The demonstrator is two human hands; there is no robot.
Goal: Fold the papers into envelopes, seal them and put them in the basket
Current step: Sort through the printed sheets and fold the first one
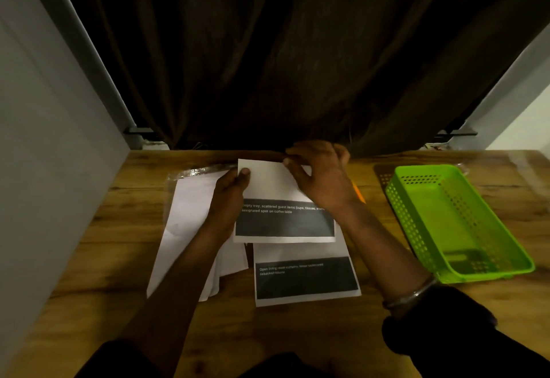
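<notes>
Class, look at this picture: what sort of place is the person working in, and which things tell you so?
Probably a room at home, at a makeshift desk: a wooden table pushed up against a dark curtain, with loose printed papers and a green plastic basket on it.

The table is wood with visible grain and a light sheen. The basket is glossy green plastic with perforated walls. The sheets are matt white paper. The curtain is dark cloth. The bangle is shiny metal.
</notes>
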